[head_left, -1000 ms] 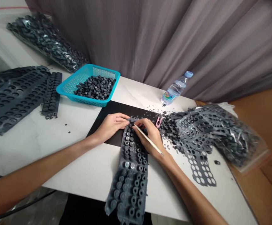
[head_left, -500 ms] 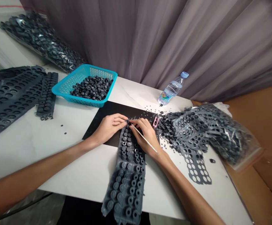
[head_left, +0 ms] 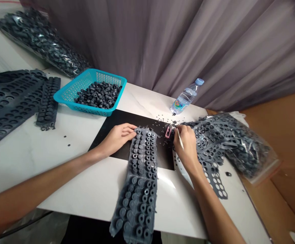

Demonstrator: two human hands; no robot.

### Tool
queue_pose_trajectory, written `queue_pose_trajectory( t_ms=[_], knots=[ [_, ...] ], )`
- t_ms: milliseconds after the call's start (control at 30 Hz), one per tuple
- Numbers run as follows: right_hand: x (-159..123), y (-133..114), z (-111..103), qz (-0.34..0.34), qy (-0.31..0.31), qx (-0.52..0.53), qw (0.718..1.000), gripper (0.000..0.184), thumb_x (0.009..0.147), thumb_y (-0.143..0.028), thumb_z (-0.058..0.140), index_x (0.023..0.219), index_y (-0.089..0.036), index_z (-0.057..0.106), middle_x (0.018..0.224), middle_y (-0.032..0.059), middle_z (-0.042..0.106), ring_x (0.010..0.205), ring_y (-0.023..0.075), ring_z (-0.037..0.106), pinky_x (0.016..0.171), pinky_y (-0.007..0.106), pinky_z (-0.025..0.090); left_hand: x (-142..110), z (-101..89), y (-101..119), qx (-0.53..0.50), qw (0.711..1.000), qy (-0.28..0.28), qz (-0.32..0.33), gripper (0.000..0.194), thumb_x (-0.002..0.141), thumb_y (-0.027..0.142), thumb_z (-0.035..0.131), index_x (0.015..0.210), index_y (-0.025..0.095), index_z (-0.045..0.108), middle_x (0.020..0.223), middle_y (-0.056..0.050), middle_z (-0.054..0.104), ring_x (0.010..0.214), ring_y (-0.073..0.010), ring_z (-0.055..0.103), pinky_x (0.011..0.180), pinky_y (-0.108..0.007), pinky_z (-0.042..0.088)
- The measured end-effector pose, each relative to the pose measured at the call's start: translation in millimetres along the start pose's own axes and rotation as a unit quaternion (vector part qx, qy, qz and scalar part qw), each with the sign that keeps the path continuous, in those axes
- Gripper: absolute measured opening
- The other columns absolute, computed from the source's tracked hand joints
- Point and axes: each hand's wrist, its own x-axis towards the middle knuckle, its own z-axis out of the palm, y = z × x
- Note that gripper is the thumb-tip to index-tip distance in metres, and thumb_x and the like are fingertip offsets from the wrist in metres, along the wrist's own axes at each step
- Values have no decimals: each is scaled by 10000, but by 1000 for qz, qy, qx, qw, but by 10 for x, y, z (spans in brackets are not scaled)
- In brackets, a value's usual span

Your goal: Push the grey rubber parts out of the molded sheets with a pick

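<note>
Here, left hand (head_left: 117,139) on one strip (head_left: 142,166), right hand (head_left: 188,145) gripping one tool (head_left: 180,139).

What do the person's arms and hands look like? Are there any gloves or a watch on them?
No gloves and no watch! The left hand and right hand are bare, with slim fingers. The left forearm and right forearm are bare too, with no sleeve or bracelet showing. I see no ring, but some fingers are partly hidden.

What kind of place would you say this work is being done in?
Probably a small or home workshop: rubber-like moulded sheets, a basket of loose parts, and a curtain behind.
</note>
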Motion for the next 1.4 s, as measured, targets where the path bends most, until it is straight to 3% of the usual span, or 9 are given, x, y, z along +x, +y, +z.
queue_pose_trajectory(
  t_ms=[100,233,400,500,633,800,900,1033,1400],
  knots=[
    [-37,11,-40,-11,-22,39,999,306,1048,-327,400,1204,-170,610,1062,155,656,1004,313,588,930,485,483,-25,18,93,-29,999,-2,-32,385,873,354,748,1191,145,695,1011,-79,768,1001,-223,730,968,-380,560],
    [-98,-337,-67,6,-67,204,977,265,1021,-375,546,1234,-221,586,998,68,711,885,235,653,854,391,536,-56,27,174,-51,996,-24,-63,312,881,349,746,1113,143,714,1078,-88,769,1079,-231,711,1017,-376,533],
    [-197,-678,-136,-21,-133,304,943,145,1013,-376,608,1068,-251,656,1009,33,728,873,192,670,836,332,551,-63,35,95,-15,1000,-21,10,228,932,373,693,1044,174,678,1053,-43,736,1061,-210,684,992,-345,512],
    [-249,-750,-158,-28,-136,315,939,132,1009,-361,622,1079,-253,655,1035,31,726,913,194,673,866,336,547,-91,64,68,-7,999,-20,29,205,980,396,630,1031,197,626,965,-7,697,1005,-185,659,924,-307,499],
    [-279,-769,-160,-32,-122,323,938,152,1007,-365,632,1106,-251,653,1068,45,728,931,205,678,864,345,546,-138,117,104,-107,993,-13,-42,210,987,420,620,1002,219,562,858,29,643,856,-150,632,825,-284,491],
    [-264,-769,-159,-61,-107,324,938,140,998,-323,657,1113,-244,653,1049,42,713,937,198,670,860,329,536,-150,152,156,-159,983,-22,-89,233,955,412,668,1036,205,601,961,-15,688,917,-174,658,857,-303,484],
    [-251,-778,-160,-68,-112,318,939,125,1008,-314,641,1111,-243,645,1051,46,704,948,206,663,869,339,532,-143,150,156,-163,983,-40,-80,248,963,412,653,1080,194,640,1048,-48,712,984,-203,665,920,-339,475],
    [-247,-787,-160,-95,-130,309,937,113,1024,-300,612,1122,-246,629,1077,49,697,987,214,646,904,351,518,-127,135,105,-147,985,-66,-63,264,989,432,610,1012,177,673,1008,-42,705,1016,-214,647,957,-360,462],
    [-257,-803,-114,-67,-121,292,946,154,1029,-319,596,1156,-237,623,1066,50,691,968,216,649,888,366,532,-114,111,47,-127,989,-73,-30,308,958,469,642,968,167,698,909,-30,687,921,-199,641,855,-337,498]
  ],
)
